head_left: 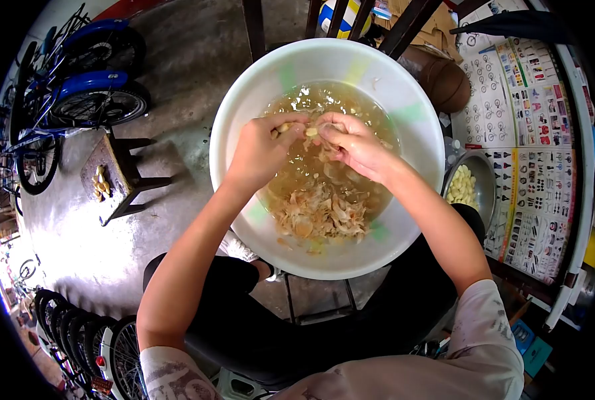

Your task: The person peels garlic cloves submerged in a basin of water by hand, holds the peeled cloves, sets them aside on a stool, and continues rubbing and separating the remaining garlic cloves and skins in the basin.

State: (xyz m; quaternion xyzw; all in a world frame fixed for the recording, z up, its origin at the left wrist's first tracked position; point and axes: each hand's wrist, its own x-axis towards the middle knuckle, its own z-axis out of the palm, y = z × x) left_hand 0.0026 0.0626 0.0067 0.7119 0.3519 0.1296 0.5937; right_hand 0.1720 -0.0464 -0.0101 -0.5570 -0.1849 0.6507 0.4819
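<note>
Both hands meet above the murky water in a large white basin (237,107). My left hand (264,148) is closed around garlic cloves (284,127), a few of which show between its fingers. Fingertip to fingertip with it, my right hand (361,147) pinches a pale garlic clove (311,133), which the left fingertips also touch. Wet skins hang under the right fingers. A heap of papery garlic skins (321,210) lies at the basin's near side, and more bits float in the water. Peeled cloves (462,185) fill part of a metal bowl (487,190) at the right.
A small wooden stool (114,170) at the left carries several unpeeled cloves (100,183). Bicycles (97,93) stand behind it, and a row of tyres (77,333) is at lower left. At right is a table covered with printed sheets (534,180). Dark wooden bars (254,30) rise behind the basin.
</note>
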